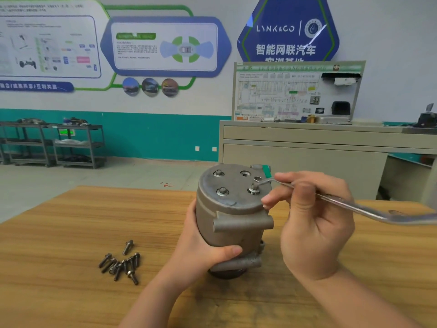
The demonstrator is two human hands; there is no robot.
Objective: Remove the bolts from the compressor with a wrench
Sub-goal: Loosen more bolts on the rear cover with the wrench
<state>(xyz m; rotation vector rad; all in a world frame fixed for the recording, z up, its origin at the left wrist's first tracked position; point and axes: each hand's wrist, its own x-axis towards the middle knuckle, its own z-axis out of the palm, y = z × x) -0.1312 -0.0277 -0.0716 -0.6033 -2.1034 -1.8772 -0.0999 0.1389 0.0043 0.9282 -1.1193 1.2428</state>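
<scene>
We are gripping the compressor (233, 218) with our left hand (203, 247), fingers curled round its grey body, as it is standing upright on the wooden table (71, 233). Our right hand (312, 223) is pinching the wrench (331, 198), whose ring end is sitting over one bolt (253, 189) on the top face just left of the fingertips. Two more bolts (218, 173) are showing there, plus two open holes. Roughly nine loose bolts (121, 263) are lying well left of our left wrist. Our right hand is hiding the compressor's right side.
</scene>
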